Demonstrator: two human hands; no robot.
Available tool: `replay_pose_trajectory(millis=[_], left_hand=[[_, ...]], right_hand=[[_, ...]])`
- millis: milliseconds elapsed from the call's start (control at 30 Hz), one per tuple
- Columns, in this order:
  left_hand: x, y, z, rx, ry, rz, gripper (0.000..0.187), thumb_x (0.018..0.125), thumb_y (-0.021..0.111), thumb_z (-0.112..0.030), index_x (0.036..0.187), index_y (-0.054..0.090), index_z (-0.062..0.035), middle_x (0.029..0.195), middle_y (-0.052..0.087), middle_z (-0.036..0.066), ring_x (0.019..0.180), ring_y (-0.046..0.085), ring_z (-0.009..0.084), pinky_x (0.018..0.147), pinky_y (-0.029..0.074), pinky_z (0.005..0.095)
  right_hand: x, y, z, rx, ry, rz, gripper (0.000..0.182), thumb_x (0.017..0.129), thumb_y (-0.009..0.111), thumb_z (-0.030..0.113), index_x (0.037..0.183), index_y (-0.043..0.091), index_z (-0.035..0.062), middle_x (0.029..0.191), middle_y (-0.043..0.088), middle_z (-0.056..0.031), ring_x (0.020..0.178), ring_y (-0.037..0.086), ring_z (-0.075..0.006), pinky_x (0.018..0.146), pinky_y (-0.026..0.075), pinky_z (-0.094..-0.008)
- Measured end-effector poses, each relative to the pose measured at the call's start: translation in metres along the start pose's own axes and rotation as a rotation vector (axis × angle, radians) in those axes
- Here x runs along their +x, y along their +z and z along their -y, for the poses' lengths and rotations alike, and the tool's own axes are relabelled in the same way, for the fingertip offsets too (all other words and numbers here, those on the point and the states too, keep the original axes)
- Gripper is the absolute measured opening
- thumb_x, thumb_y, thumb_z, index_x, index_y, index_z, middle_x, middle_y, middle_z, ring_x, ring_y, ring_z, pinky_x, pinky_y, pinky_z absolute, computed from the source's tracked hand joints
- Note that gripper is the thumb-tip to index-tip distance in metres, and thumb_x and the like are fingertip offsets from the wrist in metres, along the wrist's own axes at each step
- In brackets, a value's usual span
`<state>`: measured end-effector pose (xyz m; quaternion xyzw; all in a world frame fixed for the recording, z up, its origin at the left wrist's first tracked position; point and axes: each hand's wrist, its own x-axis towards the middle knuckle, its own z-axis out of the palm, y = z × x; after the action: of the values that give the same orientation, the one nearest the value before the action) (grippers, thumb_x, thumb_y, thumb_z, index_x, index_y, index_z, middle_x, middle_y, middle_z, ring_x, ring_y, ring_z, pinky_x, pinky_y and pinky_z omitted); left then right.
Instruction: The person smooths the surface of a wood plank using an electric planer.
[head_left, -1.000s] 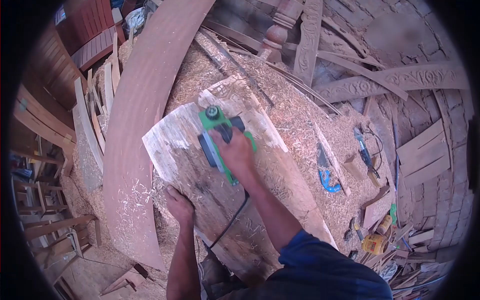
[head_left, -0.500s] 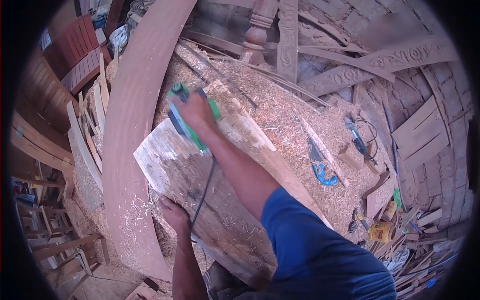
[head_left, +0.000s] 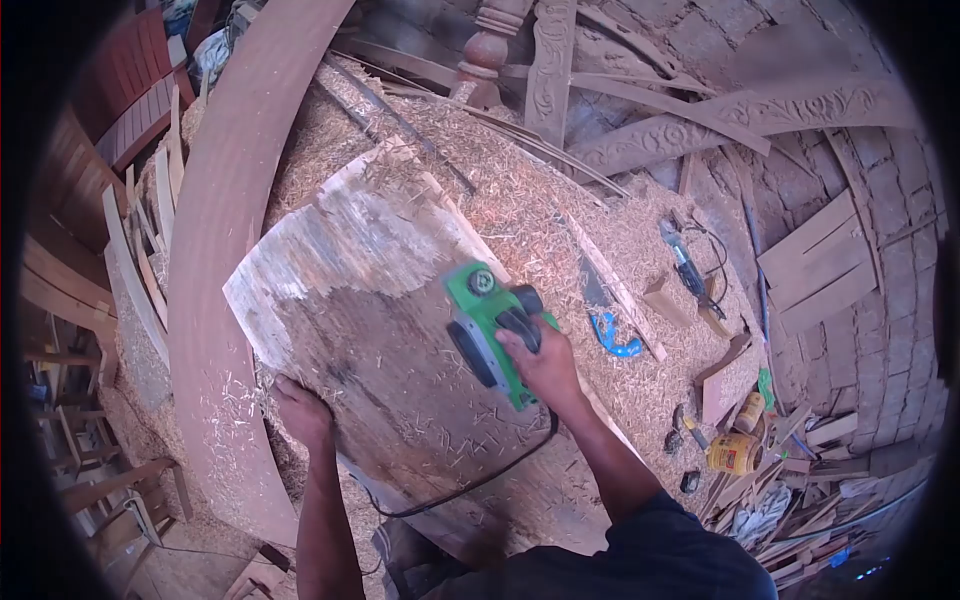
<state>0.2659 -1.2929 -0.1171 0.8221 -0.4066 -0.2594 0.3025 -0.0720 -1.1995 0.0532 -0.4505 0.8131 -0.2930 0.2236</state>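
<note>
Green-and-black electric hand planer [head_left: 488, 322] sitting at three o'clock on a broad, weathered brown wooden slab [head_left: 375, 350].

Right hand [head_left: 545, 370] is curled round the planer's black plastic handle [head_left: 520, 326], left hand [head_left: 303, 412] at the slab's eight o'clock edge; can't tell if it's pinching or just pressing, since the fingertips are lost there. I'd guess the planer's rigid and fairly hefty: grip that handle, plus the round black knob [head_left: 481, 281] up front. Slab looks heavy, stiff, hardly fragile; take it by the edges, loose pale curly shavings [head_left: 480, 437] might be slippery. Planer's underside is hidden, the slab's six o'clock end is blocked by the person, and the black rubbery cord [head_left: 470, 488] gets murky near seven.
</note>
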Motion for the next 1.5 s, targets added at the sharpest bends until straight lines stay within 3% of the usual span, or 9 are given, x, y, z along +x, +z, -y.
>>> replay_pose_trajectory(millis=[167,400,467,600,767,967,1000,1200,1500], left_hand=[[0.001,-0.002,-0.001,-0.039,0.046,-0.013,0.062,0.114,0.029,-0.05,0.123,0.06,0.0033,0.104,0.069,0.035,0.098,0.063,0.057,0.088,0.045,0.0606],[-0.001,-0.005,-0.006,-0.091,0.014,0.015,0.064,0.115,0.029,-0.051,0.125,0.06,0.0037,0.105,0.069,0.035,0.1,0.064,0.0554,0.09,0.045,0.059],[0.001,-0.001,-0.003,-0.103,0.034,-0.023,0.065,0.115,0.029,-0.052,0.129,0.059,0.0039,0.109,0.069,0.035,0.103,0.064,0.0556,0.092,0.045,0.0586],[0.0,-0.004,-0.006,-0.138,0.001,0.034,0.066,0.115,0.029,-0.052,0.135,0.059,0.0041,0.114,0.069,0.036,0.108,0.063,0.0558,0.095,0.045,0.0583],[0.0,-0.002,0.002,-0.082,0.005,-0.004,0.065,0.115,0.029,-0.05,0.134,0.061,0.0033,0.114,0.069,0.035,0.108,0.064,0.0556,0.095,0.046,0.0579],[-0.002,-0.008,-0.007,-0.057,-0.012,0.023,0.065,0.115,0.028,-0.05,0.129,0.061,0.0044,0.117,0.069,0.036,0.11,0.063,0.0568,0.096,0.046,0.0581],[0.002,-0.003,0.0,-0.049,0.0,0.012,0.066,0.114,0.028,-0.051,0.129,0.06,0.0047,0.118,0.069,0.036,0.11,0.063,0.0571,0.096,0.046,0.0585],[0.004,0.0,0.007,-0.01,0.052,0.03,0.074,0.114,0.026,-0.053,0.145,0.054,0.0081,0.132,0.064,0.038,0.122,0.06,0.0571,0.104,0.045,0.0584],[0.004,-0.001,0.005,0.085,0.012,0.01,0.075,0.114,0.027,-0.054,0.145,0.055,0.0081,0.136,0.063,0.038,0.124,0.059,0.0559,0.106,0.045,0.057]], right_hand=[[0.089,0.051,0.065,-0.079,-0.194,-0.148,0.063,0.097,0.074,0.057,0.115,0.073,-0.0037,0.092,0.075,-0.0258,0.087,0.075,-0.0399,0.082,0.058,-0.0481],[0.229,0.103,0.134,0.038,-0.155,-0.017,0.071,0.094,0.071,0.063,0.096,0.075,-0.0071,0.091,0.075,-0.0295,0.09,0.076,-0.0437,0.086,0.057,-0.0515],[0.262,0.115,0.158,0.022,-0.194,-0.023,0.067,0.098,0.068,0.063,0.079,0.074,-0.0015,0.06,0.067,-0.0114,0.059,0.072,-0.0239,0.069,0.059,-0.0418],[0.324,0.146,0.202,0.012,-0.238,-0.109,0.075,0.095,0.067,0.066,0.063,0.071,-0.001,0.062,0.07,-0.0156,0.062,0.074,-0.0288,0.074,0.059,-0.0446],[0.296,0.125,0.212,0.085,-0.19,-0.003,0.072,0.095,0.068,0.065,0.071,0.074,-0.003,0.066,0.072,-0.0177,0.066,0.075,-0.0308,0.078,0.059,-0.0445],[0.13,0.032,0.066,0.052,-0.27,0.001,0.061,0.098,0.07,0.058,0.12,0.076,0.0012,0.102,0.078,-0.0227,0.094,0.077,-0.0322,0.086,0.058,-0.0435],[0.09,0.004,0.043,0.011,-0.172,0.051,0.055,0.098,0.071,0.054,0.121,0.075,0.0044,0.109,0.077,-0.0244,0.1,0.076,-0.0393,0.09,0.058,-0.0473],[-0.073,-0.102,-0.099,0.019,0.093,0.035,0.052,0.096,0.08,0.043,0.125,0.072,0.0004,0.101,0.076,-0.0207,0.091,0.076,-0.0296,0.083,0.058,-0.0412],[0.034,-0.062,-0.058,0.029,-0.031,0.035,0.057,0.098,0.075,0.051,0.117,0.072,-0.0026,0.092,0.074,-0.0217,0.084,0.075,-0.0337,0.08,0.057,-0.0446]])
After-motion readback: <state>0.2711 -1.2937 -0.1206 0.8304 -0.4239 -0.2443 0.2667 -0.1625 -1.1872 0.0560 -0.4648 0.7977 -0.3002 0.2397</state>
